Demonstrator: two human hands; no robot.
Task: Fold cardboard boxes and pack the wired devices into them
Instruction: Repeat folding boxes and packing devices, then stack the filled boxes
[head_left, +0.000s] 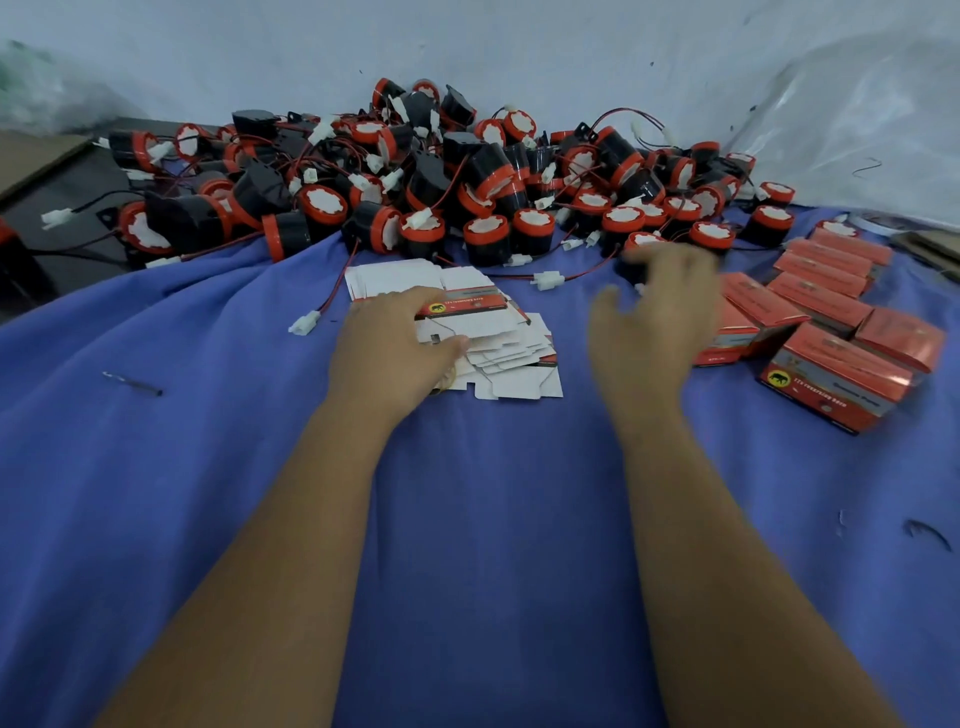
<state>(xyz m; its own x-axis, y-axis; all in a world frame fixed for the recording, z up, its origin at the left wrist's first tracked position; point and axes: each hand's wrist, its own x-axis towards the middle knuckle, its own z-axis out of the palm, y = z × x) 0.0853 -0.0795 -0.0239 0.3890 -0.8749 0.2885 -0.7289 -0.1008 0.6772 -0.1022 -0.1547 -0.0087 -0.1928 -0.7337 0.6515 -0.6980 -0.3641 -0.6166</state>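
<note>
Blue cloth, pale wall, clear plastic sheet at right.

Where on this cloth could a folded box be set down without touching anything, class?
Bare blue cloth lies left of the flat box stack, and between the forearms below the left hand and right hand. Crowded: the device pile behind, packed boxes at right.

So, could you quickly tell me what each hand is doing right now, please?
Left hand: fingers curled on the top flat box blank of the stack.
Right hand: open, holding nothing, blurred, above the blue cloth.
</note>
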